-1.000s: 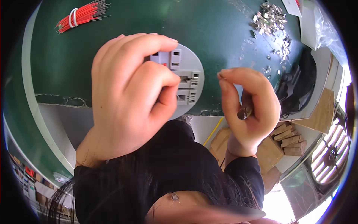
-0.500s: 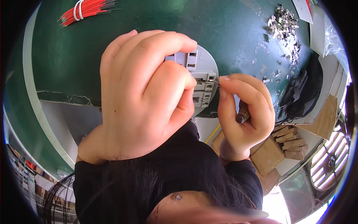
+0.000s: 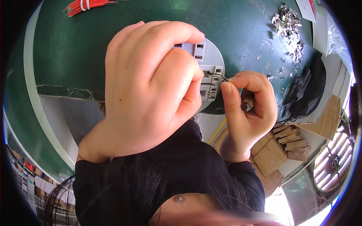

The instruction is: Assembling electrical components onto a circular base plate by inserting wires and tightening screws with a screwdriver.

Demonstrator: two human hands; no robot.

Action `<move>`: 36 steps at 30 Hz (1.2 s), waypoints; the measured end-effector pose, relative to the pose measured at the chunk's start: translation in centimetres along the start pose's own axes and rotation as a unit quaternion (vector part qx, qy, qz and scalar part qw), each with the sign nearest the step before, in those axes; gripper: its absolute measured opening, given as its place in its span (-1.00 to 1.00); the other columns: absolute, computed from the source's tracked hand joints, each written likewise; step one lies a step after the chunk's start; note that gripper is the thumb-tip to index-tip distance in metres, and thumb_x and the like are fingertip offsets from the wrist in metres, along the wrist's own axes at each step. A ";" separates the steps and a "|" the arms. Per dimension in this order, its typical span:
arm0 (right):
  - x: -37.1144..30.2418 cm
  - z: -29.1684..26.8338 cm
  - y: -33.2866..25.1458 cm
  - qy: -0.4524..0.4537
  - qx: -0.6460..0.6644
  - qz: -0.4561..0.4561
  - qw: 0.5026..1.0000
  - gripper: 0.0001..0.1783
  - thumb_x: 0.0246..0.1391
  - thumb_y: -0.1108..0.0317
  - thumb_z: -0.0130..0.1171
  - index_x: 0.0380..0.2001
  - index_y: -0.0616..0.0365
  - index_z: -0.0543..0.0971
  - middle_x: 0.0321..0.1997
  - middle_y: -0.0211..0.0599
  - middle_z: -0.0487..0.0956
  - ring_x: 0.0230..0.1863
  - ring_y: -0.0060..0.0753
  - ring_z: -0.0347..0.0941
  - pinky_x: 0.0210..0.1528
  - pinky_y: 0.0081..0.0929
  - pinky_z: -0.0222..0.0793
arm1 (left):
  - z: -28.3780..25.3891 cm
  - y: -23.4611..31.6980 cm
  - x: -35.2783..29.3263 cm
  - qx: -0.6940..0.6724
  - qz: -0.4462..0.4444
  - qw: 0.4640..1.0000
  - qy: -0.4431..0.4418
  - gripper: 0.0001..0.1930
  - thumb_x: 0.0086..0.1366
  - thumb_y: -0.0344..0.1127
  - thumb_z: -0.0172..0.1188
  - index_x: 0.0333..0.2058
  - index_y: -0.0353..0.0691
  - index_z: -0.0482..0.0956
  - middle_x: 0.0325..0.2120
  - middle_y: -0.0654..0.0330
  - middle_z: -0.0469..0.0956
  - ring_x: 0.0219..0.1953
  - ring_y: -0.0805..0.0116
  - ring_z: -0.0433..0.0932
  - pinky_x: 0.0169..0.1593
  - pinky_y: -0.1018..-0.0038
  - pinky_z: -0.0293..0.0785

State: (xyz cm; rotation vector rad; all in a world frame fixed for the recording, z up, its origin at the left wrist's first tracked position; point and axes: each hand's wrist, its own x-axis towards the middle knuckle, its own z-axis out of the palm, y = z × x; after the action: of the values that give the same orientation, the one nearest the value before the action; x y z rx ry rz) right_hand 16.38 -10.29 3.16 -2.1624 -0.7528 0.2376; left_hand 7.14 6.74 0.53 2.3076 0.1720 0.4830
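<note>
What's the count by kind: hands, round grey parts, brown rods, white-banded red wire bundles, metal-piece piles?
Left hand and right hand: 2
Round grey part: 1
Brown rod: 1
White-banded red wire bundle: 1
Metal-piece pile: 1
Total: 6

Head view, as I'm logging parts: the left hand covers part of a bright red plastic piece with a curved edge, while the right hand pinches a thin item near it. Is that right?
Not quite: the plastic piece is grey, not bright red, as the head view shows. The left hand does cover part of it, and the right hand pinches a thin item near its curved edge.
</note>
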 end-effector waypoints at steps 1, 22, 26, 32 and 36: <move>0.0 0.0 0.0 -0.004 -0.007 0.000 1.000 -0.75 -0.16 0.54 0.49 -0.43 0.16 0.58 -0.42 -0.31 0.62 -0.43 -0.34 0.52 -0.41 -0.47 0.36 | 0.1 0.0 0.0 0.000 0.000 1.000 0.002 -0.74 -0.09 -0.59 0.32 -0.40 -0.19 0.49 -0.01 0.06 0.55 -0.02 0.07 0.51 0.13 0.18 0.38; 6.0 -2.7 -2.9 -0.218 -0.281 -0.334 0.873 -0.70 -0.28 0.51 0.41 -0.39 0.08 0.56 -0.40 -0.39 0.57 -0.58 -0.30 0.40 -0.47 -0.39 0.24 | 0.5 0.1 -0.1 -0.001 -0.007 1.000 0.025 -0.72 -0.15 -0.59 0.33 -0.41 -0.19 0.49 -0.03 0.09 0.55 -0.06 0.07 0.52 0.08 0.21 0.41; 7.2 -2.3 -5.2 -0.352 -0.352 -0.246 0.832 -0.74 -0.28 0.47 0.41 -0.43 0.08 0.56 -0.41 -0.39 0.58 -0.53 -0.26 0.45 -0.46 -0.37 0.28 | 0.3 0.3 -0.2 -0.003 -0.025 1.000 0.012 -0.72 -0.16 -0.58 0.33 -0.42 -0.18 0.51 -0.03 0.09 0.55 -0.07 0.08 0.53 0.09 0.16 0.40; 6.7 -2.6 -3.9 -0.328 -0.282 -0.195 0.880 -0.72 -0.25 0.47 0.39 -0.37 0.09 0.59 -0.37 -0.35 0.60 -0.49 -0.23 0.47 -0.44 -0.36 0.31 | 0.4 0.3 0.1 0.000 -0.020 1.000 0.004 -0.73 -0.15 -0.57 0.32 -0.42 -0.17 0.51 -0.04 0.10 0.55 -0.04 0.05 0.55 0.09 0.09 0.38; 6.2 -3.3 -3.4 -0.311 -0.271 -0.211 0.886 -0.68 -0.20 0.44 0.37 -0.26 0.05 0.62 -0.32 -0.37 0.62 -0.46 -0.27 0.49 -0.40 -0.37 0.32 | 0.8 0.0 0.1 -0.008 -0.014 1.000 0.017 -0.73 -0.15 -0.58 0.33 -0.42 -0.17 0.51 -0.04 0.10 0.55 -0.04 0.05 0.56 0.09 0.09 0.38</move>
State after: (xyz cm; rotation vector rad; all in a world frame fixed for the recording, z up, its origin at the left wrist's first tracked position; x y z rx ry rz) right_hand 21.25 -7.14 8.37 -2.3617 -1.8134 0.5570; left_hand 7.58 6.19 0.05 2.2794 0.2150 0.5080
